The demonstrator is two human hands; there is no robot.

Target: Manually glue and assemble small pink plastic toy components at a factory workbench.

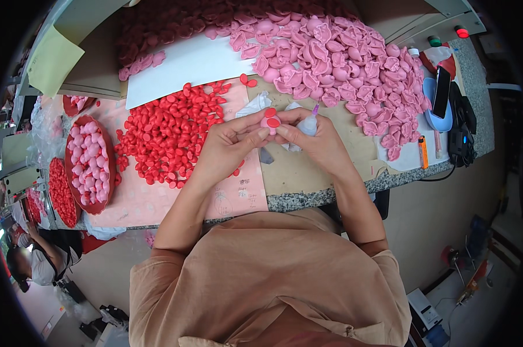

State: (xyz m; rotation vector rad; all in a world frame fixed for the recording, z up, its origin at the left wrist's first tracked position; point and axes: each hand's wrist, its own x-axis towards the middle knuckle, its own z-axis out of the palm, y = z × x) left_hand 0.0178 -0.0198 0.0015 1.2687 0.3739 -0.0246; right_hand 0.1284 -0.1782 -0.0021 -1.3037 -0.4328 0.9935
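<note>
My left hand [229, 144] and my right hand [321, 143] meet over the middle of the table. Between their fingertips is a small pink molded piece [265, 122] with red oval parts [273, 122] against it. My right hand also has a small translucent squeeze bottle [308, 125] with a purple needle tip tucked in its fingers, tip upward. To the left of my hands lies a heap of glossy red rounded parts [163, 130]. Beyond them to the right spreads a large pile of pink hollow shell pieces [342, 63].
Red baskets hold pink pieces [88, 159] and red parts [61, 191] at the left. On the right are a blue dish [438, 118] with a phone [441, 92] leaning on it, an orange cutter [423, 151] and a black cable. White tissue [254, 106] lies behind my hands. Another person [44, 257] sits far left.
</note>
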